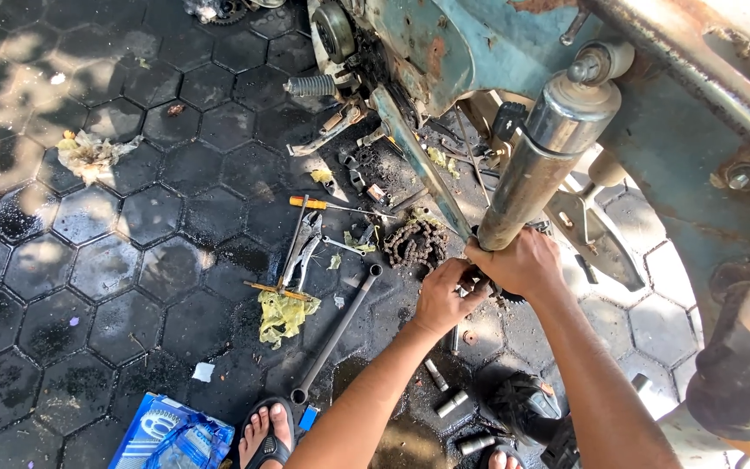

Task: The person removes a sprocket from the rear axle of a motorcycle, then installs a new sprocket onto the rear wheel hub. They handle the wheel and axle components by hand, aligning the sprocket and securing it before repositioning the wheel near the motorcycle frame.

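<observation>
Your right hand [524, 263] is clamped round the lower end of the shock [542, 148]; your left hand [444, 295] is closed on the fitting beneath it — chain [414, 243] at ten o'clock, long wrench [336, 334] at eight.

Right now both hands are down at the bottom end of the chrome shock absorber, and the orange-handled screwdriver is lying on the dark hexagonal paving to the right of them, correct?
Not quite: in the head view the orange-handled screwdriver lies left of the hands, not right. The left hand and right hand are at the chrome shock absorber's bottom end, over dark hexagonal paving.
</observation>
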